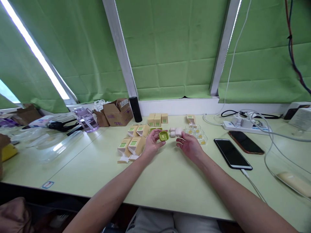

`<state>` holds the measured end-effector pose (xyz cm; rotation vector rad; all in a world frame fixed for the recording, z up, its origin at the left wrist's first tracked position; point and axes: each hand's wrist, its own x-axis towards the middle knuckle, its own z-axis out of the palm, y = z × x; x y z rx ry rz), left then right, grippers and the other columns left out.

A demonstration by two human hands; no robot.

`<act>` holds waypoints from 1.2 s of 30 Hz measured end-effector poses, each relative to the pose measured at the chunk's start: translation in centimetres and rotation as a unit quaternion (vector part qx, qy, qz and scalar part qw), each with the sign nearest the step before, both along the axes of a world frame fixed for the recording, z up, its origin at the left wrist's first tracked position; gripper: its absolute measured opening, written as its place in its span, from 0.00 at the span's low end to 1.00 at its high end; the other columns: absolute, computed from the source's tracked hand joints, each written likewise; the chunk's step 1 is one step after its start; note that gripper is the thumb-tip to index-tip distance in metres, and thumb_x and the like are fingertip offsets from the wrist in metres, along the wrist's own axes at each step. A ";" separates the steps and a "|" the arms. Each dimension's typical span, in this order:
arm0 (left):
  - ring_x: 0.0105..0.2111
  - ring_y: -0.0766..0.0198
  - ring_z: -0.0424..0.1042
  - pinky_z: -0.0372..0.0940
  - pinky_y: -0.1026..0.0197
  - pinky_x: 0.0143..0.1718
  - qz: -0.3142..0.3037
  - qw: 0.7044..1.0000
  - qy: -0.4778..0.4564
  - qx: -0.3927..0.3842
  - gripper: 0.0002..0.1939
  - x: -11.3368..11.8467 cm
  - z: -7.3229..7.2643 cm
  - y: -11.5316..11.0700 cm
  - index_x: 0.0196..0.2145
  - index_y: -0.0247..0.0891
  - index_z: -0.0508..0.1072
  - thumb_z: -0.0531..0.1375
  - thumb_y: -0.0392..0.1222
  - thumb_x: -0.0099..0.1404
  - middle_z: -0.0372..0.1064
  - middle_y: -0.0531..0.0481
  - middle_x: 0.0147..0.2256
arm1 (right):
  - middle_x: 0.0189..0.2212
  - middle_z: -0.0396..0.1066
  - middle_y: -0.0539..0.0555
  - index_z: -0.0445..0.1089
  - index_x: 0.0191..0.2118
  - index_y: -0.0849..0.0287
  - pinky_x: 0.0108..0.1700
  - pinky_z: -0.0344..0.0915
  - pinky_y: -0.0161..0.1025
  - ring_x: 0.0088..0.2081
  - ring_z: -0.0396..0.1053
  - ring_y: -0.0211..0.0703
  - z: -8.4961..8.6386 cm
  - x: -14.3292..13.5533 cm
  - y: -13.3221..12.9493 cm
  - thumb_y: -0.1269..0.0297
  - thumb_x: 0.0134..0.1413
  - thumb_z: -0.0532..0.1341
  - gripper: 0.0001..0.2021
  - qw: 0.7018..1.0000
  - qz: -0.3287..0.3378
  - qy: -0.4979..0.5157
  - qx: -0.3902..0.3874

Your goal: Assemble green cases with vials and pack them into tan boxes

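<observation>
My left hand (153,142) grips a small green square cup (163,136), its open side facing the camera. Between finger and thumb of my right hand (190,145) is a pale pink block (178,132). More pale pink blocks (172,133) lie just left of it, beyond the hands. Behind my left hand another green piece (155,129) is partly hidden. Small tan boxes with green labels (137,145) stand left of my left hand, some with flaps open. To the right, past my right hand, sits a clear tray (202,137) with yellow spots in its cups.
More tan boxes (157,119) and one open box (191,120) stand at the back. Two phones (232,153), a power strip (250,128) and cables lie right. A black cylinder (135,109), cardboard box (118,113) and purple bottle (86,119) are left.
</observation>
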<state>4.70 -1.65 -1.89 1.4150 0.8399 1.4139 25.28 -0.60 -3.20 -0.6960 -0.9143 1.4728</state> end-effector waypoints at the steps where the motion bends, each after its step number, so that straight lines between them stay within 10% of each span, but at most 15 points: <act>1: 0.48 0.54 0.78 0.68 0.55 0.48 0.000 1.000 0.001 0.001 0.29 0.0 0.0 0.0 0.49 0.40 0.68 0.74 0.35 0.51 0.79 0.39 0.53 | 0.35 0.80 0.56 0.75 0.35 0.53 0.32 0.70 0.42 0.33 0.74 0.47 0.1 0.0 -0.3 0.47 0.39 0.77 0.21 1.000 0.010 0.018 -0.009; 36: 0.50 0.50 0.77 0.68 0.52 0.50 0.060 0.994 0.090 0.022 0.27 -0.1 -0.8 0.5 0.49 0.38 0.71 0.72 0.35 0.52 0.78 0.40 0.49 | 0.37 0.82 0.58 0.80 0.36 0.58 0.28 0.71 0.37 0.33 0.77 0.45 -0.2 -0.5 -0.1 0.59 0.30 0.81 0.22 0.999 -0.006 -0.009 -0.041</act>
